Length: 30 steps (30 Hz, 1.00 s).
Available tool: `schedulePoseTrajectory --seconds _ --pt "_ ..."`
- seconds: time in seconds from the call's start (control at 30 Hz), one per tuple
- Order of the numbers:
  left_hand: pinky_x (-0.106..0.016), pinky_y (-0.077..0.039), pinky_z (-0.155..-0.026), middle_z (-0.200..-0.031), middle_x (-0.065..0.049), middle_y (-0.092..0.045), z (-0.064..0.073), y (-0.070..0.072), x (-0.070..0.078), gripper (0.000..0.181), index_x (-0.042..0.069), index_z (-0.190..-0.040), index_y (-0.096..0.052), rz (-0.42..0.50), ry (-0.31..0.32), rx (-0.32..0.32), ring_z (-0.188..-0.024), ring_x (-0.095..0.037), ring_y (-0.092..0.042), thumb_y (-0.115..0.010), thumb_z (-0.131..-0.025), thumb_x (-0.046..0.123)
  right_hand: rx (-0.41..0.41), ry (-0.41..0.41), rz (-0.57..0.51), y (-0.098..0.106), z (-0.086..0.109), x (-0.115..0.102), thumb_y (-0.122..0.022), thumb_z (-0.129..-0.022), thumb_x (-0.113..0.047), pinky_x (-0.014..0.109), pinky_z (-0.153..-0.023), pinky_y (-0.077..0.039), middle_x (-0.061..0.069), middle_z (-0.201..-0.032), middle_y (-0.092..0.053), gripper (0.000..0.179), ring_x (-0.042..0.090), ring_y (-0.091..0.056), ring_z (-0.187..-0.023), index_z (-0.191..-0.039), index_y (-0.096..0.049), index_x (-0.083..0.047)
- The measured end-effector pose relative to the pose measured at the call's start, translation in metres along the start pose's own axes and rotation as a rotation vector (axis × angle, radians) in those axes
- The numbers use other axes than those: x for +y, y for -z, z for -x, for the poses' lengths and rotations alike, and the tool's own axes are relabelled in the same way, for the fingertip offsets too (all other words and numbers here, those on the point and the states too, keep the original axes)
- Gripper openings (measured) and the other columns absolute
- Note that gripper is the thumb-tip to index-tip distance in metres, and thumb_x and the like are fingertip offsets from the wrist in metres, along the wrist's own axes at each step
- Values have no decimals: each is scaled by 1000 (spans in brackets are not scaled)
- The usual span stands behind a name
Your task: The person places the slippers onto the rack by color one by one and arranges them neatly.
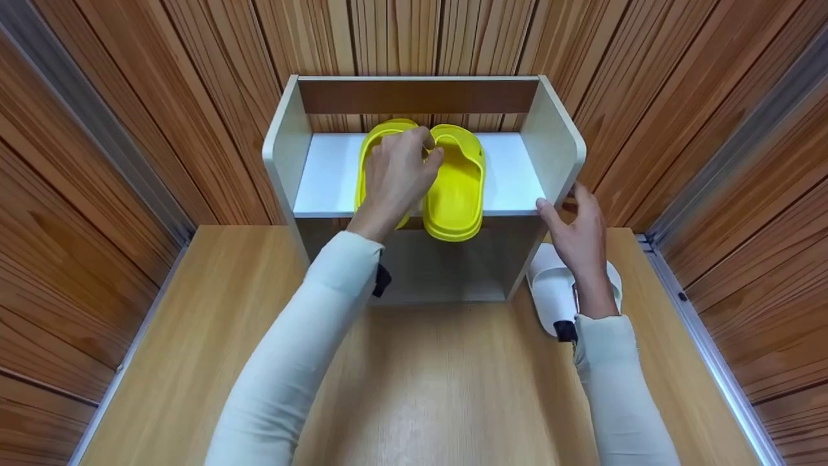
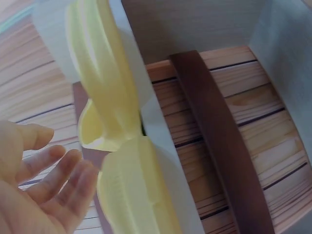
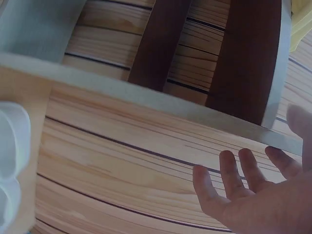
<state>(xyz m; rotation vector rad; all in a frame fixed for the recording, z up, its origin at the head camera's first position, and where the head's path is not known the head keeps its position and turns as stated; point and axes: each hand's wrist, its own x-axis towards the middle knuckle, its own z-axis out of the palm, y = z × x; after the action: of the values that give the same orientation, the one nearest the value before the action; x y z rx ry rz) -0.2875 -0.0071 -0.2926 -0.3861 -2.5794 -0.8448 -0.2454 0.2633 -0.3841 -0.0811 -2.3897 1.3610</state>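
Two yellow slippers, a left one (image 1: 365, 158) and a right one (image 1: 454, 200), lie side by side on the white upper board (image 1: 508, 171) of a small shelf unit. Their near ends stick out past the board's front edge. Over the left slipper is my left hand (image 1: 396, 169), hiding part of it. In the left wrist view its fingers are loosely bent beside the slippers, holding nothing. My right hand (image 1: 582, 236) is at the unit's right side panel (image 1: 557, 139), thumb at the front edge and relaxed, spread fingers on the outer side.
White slippers (image 1: 551, 291) lie on the wooden tabletop (image 1: 440, 382) right of the unit, partly behind my right wrist. Below the upper board is a lower compartment (image 1: 446, 265). Wood-plank walls (image 1: 129, 84) stand behind and at both sides.
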Motion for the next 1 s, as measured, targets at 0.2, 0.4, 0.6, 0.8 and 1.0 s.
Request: schedulePoseTrajectory --seconds 0.2,0.4,0.6,0.8,1.0 --pt "-31 -48 -72 -95 -9 -72 29 15 -10 28 4 -109 -76 -6 -158 141 -82 -23 -59 -70 -97 28 46 71 156 13 6 -7 -59 -100 -48 57 -111 -35 15 -150 -44 69 37 -43 -136 -156 -39 -14" --pt "-37 -49 -92 -116 -13 -71 60 26 -45 34 2 -117 -73 -9 -302 259 -107 -30 -59 -69 -98 29 116 169 302 26 11 1 -56 -103 -41 63 -110 -32 22 -151 -43 61 43 -41 -136 -154 -42 -12" --pt "-44 -45 -101 -120 -16 -67 90 30 -92 37 1 -119 -73 -110 -349 353 -118 -33 -55 -74 -95 29 141 196 447 29 17 19 -53 -104 -40 67 -111 -23 25 -151 -42 59 48 -38 -136 -153 -43 -9" --pt "-51 -42 -102 -122 -20 -66 111 40 -130 40 2 -117 -73 -211 -333 461 -121 -38 -53 -73 -94 35 102 142 533 35 20 40 -46 -106 -44 69 -115 -5 25 -158 -33 61 49 -27 -144 -156 -39 -9" --pt "-53 -42 -97 -118 -22 -60 119 44 -160 47 0 -116 -72 -228 -159 552 -119 -40 -51 -74 -92 41 22 -17 514 46 13 70 -39 -106 -50 74 -112 1 28 -161 -24 68 53 -20 -146 -159 -30 -7"
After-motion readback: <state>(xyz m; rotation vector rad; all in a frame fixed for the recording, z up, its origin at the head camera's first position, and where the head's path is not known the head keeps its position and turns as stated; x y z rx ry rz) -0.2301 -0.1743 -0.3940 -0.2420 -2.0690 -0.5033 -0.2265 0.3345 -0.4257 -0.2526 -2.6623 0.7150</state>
